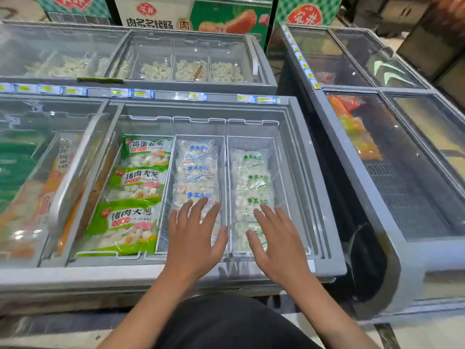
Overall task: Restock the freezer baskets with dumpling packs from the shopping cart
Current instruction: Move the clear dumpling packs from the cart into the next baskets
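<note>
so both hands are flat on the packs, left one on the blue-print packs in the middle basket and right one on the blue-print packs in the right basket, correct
Not quite. The head view shows the right hand resting flat on green-print packs in the right basket, not blue-print ones. The rest holds: the left hand lies flat on the blue-print packs in the middle basket.

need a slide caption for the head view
Left hand and right hand rest flat on clear dumpling packs in the freezer baskets.
</note>
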